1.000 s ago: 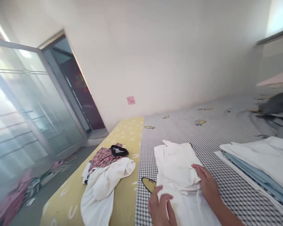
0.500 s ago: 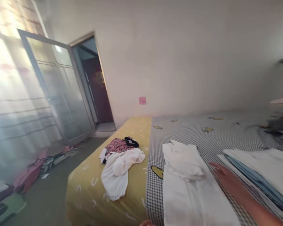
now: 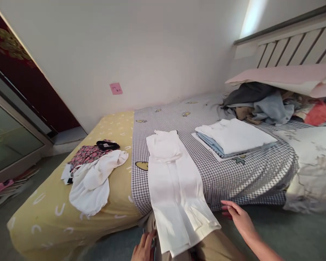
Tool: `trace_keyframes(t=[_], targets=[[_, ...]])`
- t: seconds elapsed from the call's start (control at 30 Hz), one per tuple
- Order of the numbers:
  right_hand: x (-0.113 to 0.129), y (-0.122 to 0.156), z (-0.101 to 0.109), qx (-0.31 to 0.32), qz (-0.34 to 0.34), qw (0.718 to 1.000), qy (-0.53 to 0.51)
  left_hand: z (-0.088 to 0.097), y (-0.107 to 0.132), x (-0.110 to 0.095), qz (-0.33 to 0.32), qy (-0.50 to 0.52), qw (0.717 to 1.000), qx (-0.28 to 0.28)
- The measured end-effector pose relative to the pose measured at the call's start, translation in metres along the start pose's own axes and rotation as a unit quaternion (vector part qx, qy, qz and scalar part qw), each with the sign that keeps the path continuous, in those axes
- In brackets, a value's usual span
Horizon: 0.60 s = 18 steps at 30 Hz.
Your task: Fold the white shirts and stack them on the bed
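White garment point(image 3: 174, 181), folded long and narrow, lies with its long axis running straight away from the person: the near end hangs off the bed point(image 3: 241, 177) edge onto the lap, the far end is doubled back toward the wall. Left hand point(image 3: 144, 249) sits low beside its near left edge, fingers loosely curled, grip not readable. Right hand point(image 3: 240, 218) is open, flat and empty, just off the near right corner, apart from the cloth.
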State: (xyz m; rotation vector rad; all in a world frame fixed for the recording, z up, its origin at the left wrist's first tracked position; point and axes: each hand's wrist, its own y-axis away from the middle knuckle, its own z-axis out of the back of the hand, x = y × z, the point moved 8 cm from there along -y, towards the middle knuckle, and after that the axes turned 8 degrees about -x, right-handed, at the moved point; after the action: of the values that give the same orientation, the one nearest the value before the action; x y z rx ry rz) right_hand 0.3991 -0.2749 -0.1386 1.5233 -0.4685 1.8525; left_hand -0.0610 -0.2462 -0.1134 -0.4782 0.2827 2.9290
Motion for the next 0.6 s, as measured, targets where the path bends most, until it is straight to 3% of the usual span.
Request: trace_keyframes(t=[0.07, 0.17, 0.33, 0.5, 0.6], targets=[[-0.03, 0.006, 0.001, -0.003, -0.039, 0.999, 0.015, 0.015, -0.003, -0.008, -0.023, 0.038, 0.998, -0.04], [-0.044, 0.012, -0.009, 0.04, -0.024, 0.997, 0.069, 0.038, -0.007, -0.019, -0.043, 0.067, 0.989, -0.123], [-0.012, 0.016, -0.034, 0.069, 0.172, 0.963, 0.196, 0.063, -0.006, -0.035, -0.087, 0.018, 0.96, -0.264], [0.019, 0.029, -0.061, 0.088, 0.332, 0.906, 0.247, 0.066, 0.004, -0.063, -0.215, -0.12, 0.92, -0.307], [0.043, 0.044, -0.06, 0.059, 0.441, 0.861, 0.246, 0.069, 0.015, -0.079, -0.285, -0.151, 0.892, -0.318]])
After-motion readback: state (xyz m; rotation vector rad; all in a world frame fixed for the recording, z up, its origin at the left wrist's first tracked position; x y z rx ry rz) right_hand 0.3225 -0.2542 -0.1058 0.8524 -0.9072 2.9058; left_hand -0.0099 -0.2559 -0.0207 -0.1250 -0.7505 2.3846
